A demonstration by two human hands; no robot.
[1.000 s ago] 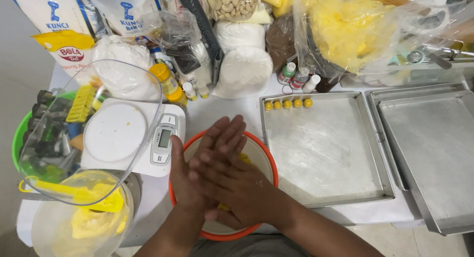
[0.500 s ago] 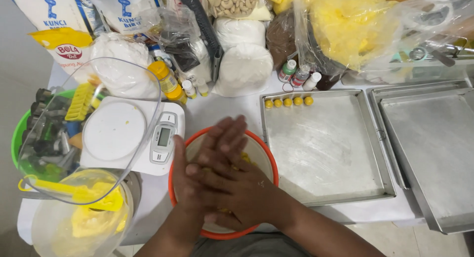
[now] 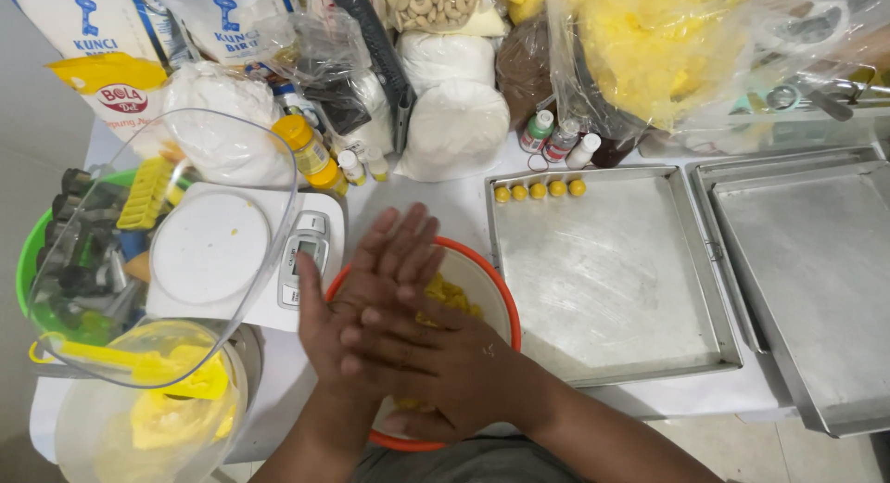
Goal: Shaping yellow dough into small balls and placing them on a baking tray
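Note:
My two hands are pressed palm to palm over an orange-rimmed bowl [image 3: 502,293] at the table's front edge. My left hand [image 3: 394,256] lies underneath with its fingers stretched out and pointing away from me. My right hand [image 3: 445,362] lies flat across it, fingers pointing left. Whatever sits between the palms is hidden. Crumbly yellow dough [image 3: 451,296] shows in the bowl just beyond my hands. To the right, a row of several small yellow dough balls [image 3: 538,190] lies along the far edge of a metal baking tray [image 3: 603,298].
A second metal tray [image 3: 816,279] sits at the far right. A white kitchen scale [image 3: 306,251] under a tilted clear bowl [image 3: 185,260], a green basket of cutters [image 3: 28,260] and a tub with a yellow spatula [image 3: 148,418] stand left. Flour bags [image 3: 454,121], small bottles [image 3: 556,140] and bagged yellow dough [image 3: 649,47] crowd the back.
My palms have slid a little against each other while staying pressed together over the bowl. Nothing else has moved.

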